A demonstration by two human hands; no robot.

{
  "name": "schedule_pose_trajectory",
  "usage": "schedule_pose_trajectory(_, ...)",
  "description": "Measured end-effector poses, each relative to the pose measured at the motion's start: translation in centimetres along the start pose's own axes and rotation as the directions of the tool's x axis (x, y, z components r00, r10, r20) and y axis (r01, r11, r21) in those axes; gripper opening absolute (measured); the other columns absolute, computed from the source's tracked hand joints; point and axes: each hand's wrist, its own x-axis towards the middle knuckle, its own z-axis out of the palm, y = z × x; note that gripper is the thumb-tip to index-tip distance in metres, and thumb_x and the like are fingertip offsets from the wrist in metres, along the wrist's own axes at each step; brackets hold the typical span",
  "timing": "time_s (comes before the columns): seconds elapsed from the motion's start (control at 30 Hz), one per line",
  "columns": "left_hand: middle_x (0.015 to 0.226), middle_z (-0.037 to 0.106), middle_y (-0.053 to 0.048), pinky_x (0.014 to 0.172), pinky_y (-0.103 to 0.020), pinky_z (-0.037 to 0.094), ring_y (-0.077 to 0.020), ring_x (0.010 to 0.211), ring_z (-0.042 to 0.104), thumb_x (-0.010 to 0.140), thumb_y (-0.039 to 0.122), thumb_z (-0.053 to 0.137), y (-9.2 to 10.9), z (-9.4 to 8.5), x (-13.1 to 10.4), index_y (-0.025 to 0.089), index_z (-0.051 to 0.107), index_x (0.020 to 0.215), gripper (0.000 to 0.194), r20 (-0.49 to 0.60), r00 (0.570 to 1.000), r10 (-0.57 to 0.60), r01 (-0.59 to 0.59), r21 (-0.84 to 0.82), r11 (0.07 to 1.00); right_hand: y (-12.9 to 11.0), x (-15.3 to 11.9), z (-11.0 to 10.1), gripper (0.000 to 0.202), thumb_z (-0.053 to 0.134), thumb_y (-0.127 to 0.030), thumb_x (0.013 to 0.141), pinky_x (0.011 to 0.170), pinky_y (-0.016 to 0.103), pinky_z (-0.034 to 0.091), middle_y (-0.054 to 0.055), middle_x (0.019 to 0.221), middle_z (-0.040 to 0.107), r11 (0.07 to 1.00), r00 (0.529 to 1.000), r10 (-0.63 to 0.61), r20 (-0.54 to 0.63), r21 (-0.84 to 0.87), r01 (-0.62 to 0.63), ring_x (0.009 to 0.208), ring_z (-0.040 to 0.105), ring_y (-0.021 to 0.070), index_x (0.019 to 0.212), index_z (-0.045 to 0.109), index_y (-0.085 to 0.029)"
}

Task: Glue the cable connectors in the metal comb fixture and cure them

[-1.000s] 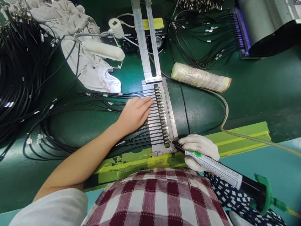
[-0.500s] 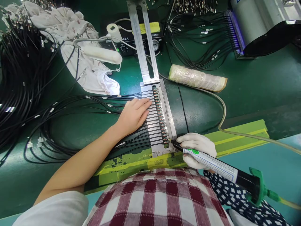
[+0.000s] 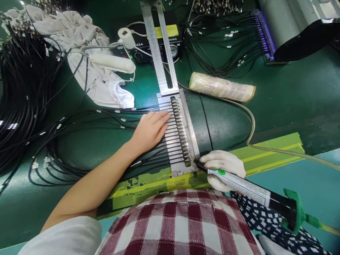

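My bare left hand [image 3: 151, 129] lies flat, fingers stretched out, over black cables [image 3: 174, 141] laid side by side across a metal fixture [image 3: 190, 124]. The cables' stripped ends line up in a row along the fixture's slot [image 3: 182, 136]. In a white glove, my right hand [image 3: 225, 168] is wrapped round a dispensing syringe [image 3: 244, 187] with a black barrel, a white label and a green cap. Its tip rests near the lower end of the row, by the fixture's right edge; whether it touches a cable end I cannot tell.
A black control box [image 3: 143, 47] stands behind, with a white cloth [image 3: 95, 78] to its left. Bundled black cables [image 3: 21, 95] fill the far left. Right of the fixture lie a wrapped roll [image 3: 222, 86] and a pale hose [image 3: 252, 124]; a grey machine [image 3: 294, 32] sits back right.
The syringe tip has drawn back slightly to the right, away from the lowest cable ends. My left hand stays in place on the cables.
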Motion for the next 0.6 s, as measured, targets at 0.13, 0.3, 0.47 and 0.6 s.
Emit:
schedule_pose_trajectory(0.13,0.135,0.061,-0.015,0.091,-0.045,0.045,-0.0295,0.111,0.059,0.101,0.026,0.039,-0.05,0.03,-0.01,0.016,0.057,0.132,0.038,-0.001,1.0,0.0,0.0,0.003,1.0,-0.03,0.02,-0.02,0.03,0.067,-0.02,0.071,0.066,0.033,0.065,0.008,0.089,0.078,1.0,1.0,0.005,0.009,-0.005,-0.005,0.073,0.076,0.0233,0.1,0.066,-0.023)
schedule_pose_trajectory(0.3,0.135,0.06,-0.015,0.092,-0.047,0.045,-0.03,0.112,0.058,0.1,0.026,0.04,-0.08,0.13,-0.07,0.018,0.056,0.135,0.038,-0.006,1.0,0.002,-0.002,-0.017,1.0,0.06,-0.16,0.04,0.031,0.069,-0.019,0.068,0.067,0.032,0.065,0.008,0.09,0.078,1.0,1.0,0.003,-0.003,0.014,-0.003,0.074,0.076,0.0231,0.099,0.066,-0.021)
schedule_pose_trajectory(0.47,0.135,0.06,-0.015,0.092,-0.046,0.045,-0.0297,0.112,0.058,0.101,0.026,0.04,-0.05,0.09,-0.08,0.018,0.056,0.134,0.038,-0.012,1.0,-0.001,0.0,-0.017,1.0,0.17,-0.15,0.09,0.031,0.069,-0.018,0.068,0.068,0.033,0.065,0.009,0.089,0.077,1.0,1.0,-0.005,-0.004,0.013,0.005,0.075,0.076,0.0237,0.099,0.066,-0.02)
schedule_pose_trajectory(0.6,0.135,0.06,-0.015,0.092,-0.048,0.045,-0.0302,0.111,0.058,0.1,0.026,0.04,-0.02,0.02,-0.08,0.019,0.056,0.136,0.039,0.001,1.0,-0.007,0.007,-0.027,1.0,0.18,-0.03,0.2,0.028,0.069,-0.02,0.072,0.071,0.032,0.064,0.01,0.089,0.077,1.0,1.0,-0.011,-0.009,0.013,0.011,0.078,0.076,0.0223,0.1,0.067,-0.019)
